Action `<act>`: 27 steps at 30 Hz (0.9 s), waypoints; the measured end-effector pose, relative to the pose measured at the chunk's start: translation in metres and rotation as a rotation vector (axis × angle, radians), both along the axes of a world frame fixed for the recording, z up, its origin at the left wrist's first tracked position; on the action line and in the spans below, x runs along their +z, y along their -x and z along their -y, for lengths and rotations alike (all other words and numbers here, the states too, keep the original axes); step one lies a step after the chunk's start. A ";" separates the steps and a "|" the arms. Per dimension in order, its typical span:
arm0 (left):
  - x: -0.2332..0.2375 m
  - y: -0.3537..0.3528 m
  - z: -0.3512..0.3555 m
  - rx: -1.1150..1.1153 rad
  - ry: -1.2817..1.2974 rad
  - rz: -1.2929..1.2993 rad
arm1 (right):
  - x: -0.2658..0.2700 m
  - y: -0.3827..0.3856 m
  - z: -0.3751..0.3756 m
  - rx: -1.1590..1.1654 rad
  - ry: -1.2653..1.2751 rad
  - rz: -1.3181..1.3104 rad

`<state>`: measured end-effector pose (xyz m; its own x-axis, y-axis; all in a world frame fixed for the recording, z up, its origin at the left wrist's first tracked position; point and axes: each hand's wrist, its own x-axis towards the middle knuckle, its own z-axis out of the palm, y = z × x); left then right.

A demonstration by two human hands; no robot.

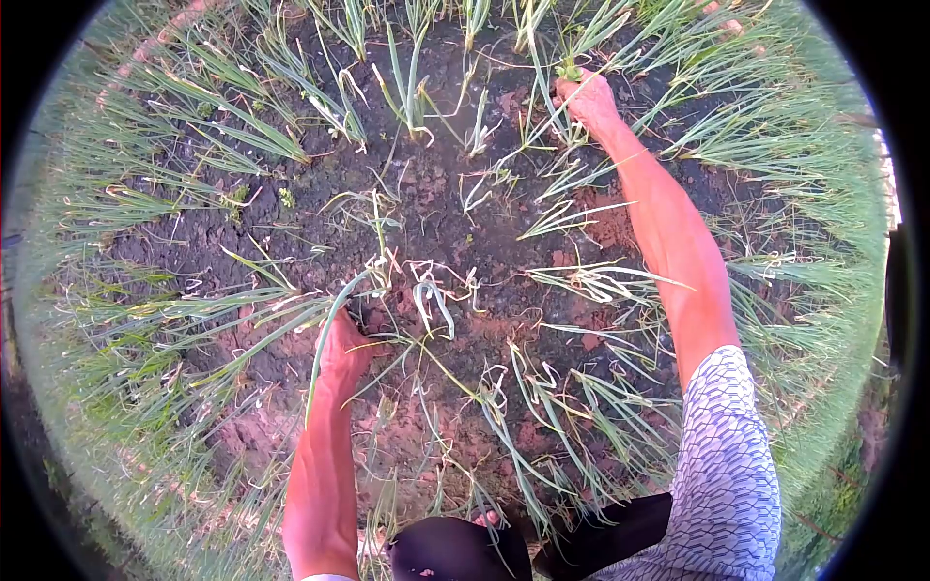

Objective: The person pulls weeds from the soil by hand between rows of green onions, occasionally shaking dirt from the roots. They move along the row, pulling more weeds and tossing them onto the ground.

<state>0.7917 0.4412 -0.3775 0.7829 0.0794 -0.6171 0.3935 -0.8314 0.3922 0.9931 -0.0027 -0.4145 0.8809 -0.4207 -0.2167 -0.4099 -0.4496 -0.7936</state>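
Observation:
My right hand point(589, 103) reaches far forward among green onion plants, fingers closed on a small leafy weed point(570, 72) whose bright green leaves stick out past the fingertips. Thin onion leaves cross in front of this hand. Lower down on the left, my left hand point(343, 351) is low at the soil beside an onion plant point(308, 308). Long leaves and the hand's own back hide its fingers. Just to its right, a bent onion plant point(430, 300) droops over the ground.
Dark, damp soil point(426, 208) with reddish patches lies between the plants. Upright onions point(412, 92) grow at the back, and leaning onion leaves point(591, 412) spread at front right. My dark-clothed knees point(460, 552) are at the bottom edge. Small weeds point(235, 198) dot the left side.

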 end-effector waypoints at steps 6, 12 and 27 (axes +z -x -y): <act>-0.016 0.008 -0.013 -0.103 -0.072 0.054 | -0.002 0.002 -0.016 0.574 0.618 0.060; -0.013 0.008 -0.012 -0.110 -0.086 0.069 | -0.007 -0.004 -0.040 0.453 0.595 -0.021; -0.021 0.008 -0.021 -0.137 -0.064 0.058 | 0.118 0.052 0.003 0.405 -1.217 0.297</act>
